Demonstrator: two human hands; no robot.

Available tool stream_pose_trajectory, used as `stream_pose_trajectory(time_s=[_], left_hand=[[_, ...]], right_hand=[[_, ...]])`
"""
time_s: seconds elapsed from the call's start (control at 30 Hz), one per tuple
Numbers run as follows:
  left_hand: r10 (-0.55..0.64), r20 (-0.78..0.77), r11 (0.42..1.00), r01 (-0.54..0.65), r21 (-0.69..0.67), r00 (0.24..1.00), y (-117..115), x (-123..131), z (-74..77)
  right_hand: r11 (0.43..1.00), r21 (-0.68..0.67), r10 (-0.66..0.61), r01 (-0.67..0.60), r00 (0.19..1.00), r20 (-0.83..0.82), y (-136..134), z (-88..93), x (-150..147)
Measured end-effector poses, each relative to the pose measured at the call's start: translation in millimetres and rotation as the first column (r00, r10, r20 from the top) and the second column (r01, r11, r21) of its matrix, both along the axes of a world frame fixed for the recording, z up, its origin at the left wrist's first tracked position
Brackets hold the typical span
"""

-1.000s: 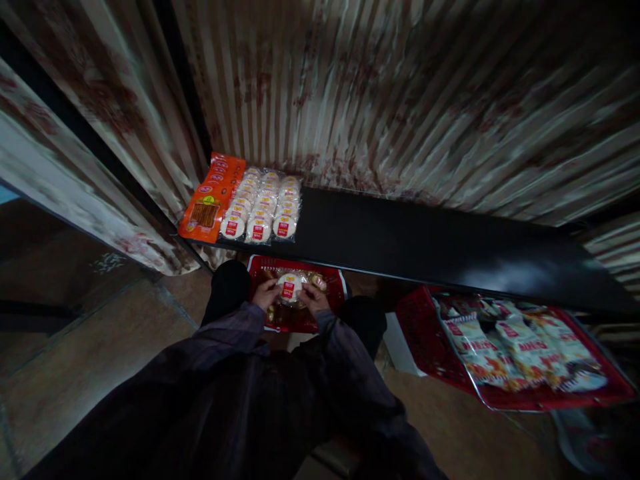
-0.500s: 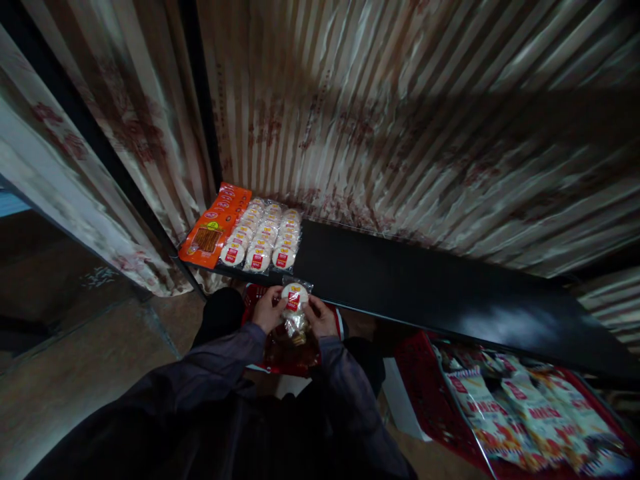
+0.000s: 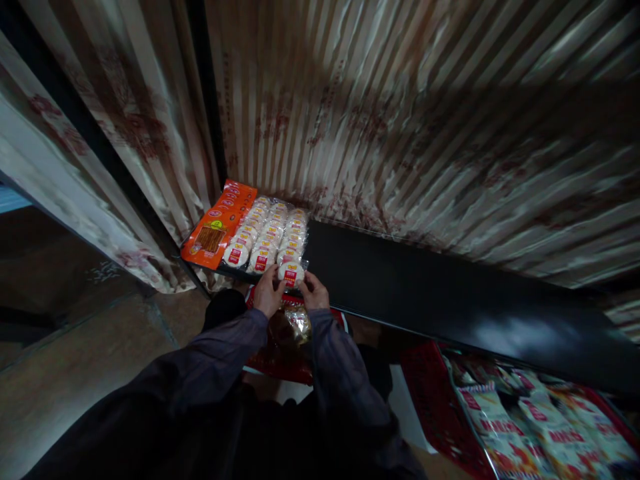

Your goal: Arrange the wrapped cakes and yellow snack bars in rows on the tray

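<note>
Both my hands grip one clear packet of round white cakes (image 3: 291, 274) with a red label, set at the front edge of the black shelf (image 3: 425, 293). My left hand (image 3: 269, 293) pinches its left side and my right hand (image 3: 315, 291) its right side. The packet touches the front of the right-hand row of like packets (image 3: 267, 230), which stand in three rows on the shelf's left end. An orange snack packet (image 3: 216, 220) lies left of them. Below my wrists a red basket (image 3: 285, 347) holds more wrapped goods.
A corrugated rusty metal wall (image 3: 400, 113) backs the shelf. At lower right a second red basket (image 3: 525, 420) holds several white-and-red snack bags. A brown floor (image 3: 75, 360) lies to the left. The shelf stretches bare to the right of the packets.
My hands lifted the cake packet out of the red basket and up to the shelf edge, where it now sits against the right row. The view tilted upward.
</note>
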State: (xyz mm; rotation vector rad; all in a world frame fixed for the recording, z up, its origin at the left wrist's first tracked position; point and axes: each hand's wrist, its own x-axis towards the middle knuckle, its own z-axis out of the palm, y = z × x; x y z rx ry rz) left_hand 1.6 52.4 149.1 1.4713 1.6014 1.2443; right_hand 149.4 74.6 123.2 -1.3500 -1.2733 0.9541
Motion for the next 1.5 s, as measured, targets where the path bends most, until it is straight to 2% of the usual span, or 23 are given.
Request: stream_pose_trajectory(time_s=[0.23,0.63,0.8,1.07,1.23,1.5], left_hand=[[-0.016,-0.113,0.992,0.029,0.121,0.993,9,-4,-14.0],[-0.023,-0.305,0.987,0.07,0.144,0.952,-3,-5,-16.8],[-0.04,-0.487,0.962,0.166,0.218,0.872,-7,-5,-14.5],[-0.126,-0.696,0.936,0.317,0.152,0.707,-2,-11,-17.1],[-0.133,-0.724,0.907,0.378,0.186,0.677,1,-17,-23.1],[-0.146,-0.732,0.897,0.402,0.186,0.665,2,-21,-31.5]], right_hand=[[1.0,-0.009,-0.021,0.022,0.998,0.066,14,-3.4,-6],[0.999,-0.032,-0.026,0.031,0.989,0.149,17,-6.1,-8],[0.998,-0.033,-0.047,0.054,0.98,0.192,18,-4.1,-12],[0.994,0.026,-0.109,0.106,0.95,0.293,15,3.3,-14],[0.984,0.08,-0.177,0.16,0.939,0.296,11,2.0,-18],[0.991,0.074,-0.128,0.111,0.94,0.316,12,0.7,-19]])
